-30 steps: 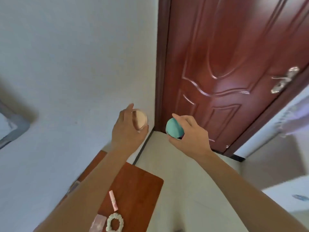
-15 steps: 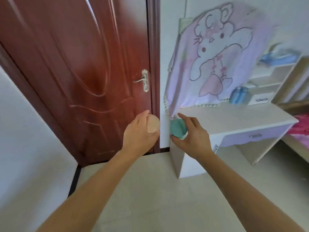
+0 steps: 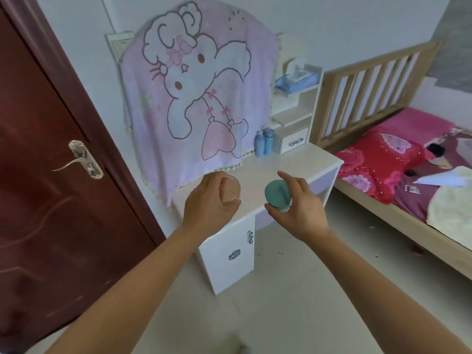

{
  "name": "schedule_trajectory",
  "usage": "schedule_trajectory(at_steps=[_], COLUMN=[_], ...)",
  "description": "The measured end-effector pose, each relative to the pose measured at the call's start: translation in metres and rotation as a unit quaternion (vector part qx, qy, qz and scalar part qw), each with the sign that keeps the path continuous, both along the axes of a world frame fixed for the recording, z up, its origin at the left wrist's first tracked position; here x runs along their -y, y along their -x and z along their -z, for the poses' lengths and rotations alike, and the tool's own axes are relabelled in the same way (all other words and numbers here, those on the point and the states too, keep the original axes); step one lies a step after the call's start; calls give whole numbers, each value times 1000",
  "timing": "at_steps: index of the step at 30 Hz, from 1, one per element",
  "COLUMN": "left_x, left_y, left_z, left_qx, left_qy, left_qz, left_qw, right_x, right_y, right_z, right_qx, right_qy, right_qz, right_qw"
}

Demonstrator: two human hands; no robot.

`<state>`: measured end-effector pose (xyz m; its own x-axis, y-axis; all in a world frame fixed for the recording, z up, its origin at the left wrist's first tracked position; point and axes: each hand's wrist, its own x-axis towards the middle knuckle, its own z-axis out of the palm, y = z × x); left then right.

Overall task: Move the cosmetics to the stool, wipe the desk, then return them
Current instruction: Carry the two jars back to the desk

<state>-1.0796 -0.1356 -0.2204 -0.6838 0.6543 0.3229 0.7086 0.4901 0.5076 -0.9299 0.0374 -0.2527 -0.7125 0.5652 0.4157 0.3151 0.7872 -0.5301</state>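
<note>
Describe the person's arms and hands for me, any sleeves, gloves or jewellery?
Both arms are bare as far as the frame shows, with no sleeve in view. The left hand and right hand wear no gloves, and no ring, watch or bracelet shows on either hand or wrist.

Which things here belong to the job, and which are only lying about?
Job: round peach jar in left hand; teal round-capped jar in right hand; white desk with lilac drawer.
Lying about: blue tissue pack; pink cartoon cloth; dark red wooden door; red-quilted wooden bed.
</note>
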Motion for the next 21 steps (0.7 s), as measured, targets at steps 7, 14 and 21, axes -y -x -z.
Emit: schedule_trajectory(at_steps=[7,14,21], left_x=[-119,-247,-345], left_y=[100,191,236], left_z=[22,3,31], left_qx=[24,17,24], left_qy=[-25,6,35], left_qz=[17,20,31], left_qw=[999,1000,999], right_x=[-113,-226,-327], right_y=[95,175,220], right_z=[20,-4,15], right_qx=[40,24,9], right_qy=[-9,-1,29], right_qz=[1,37,63], right_qw=[999,999,998])
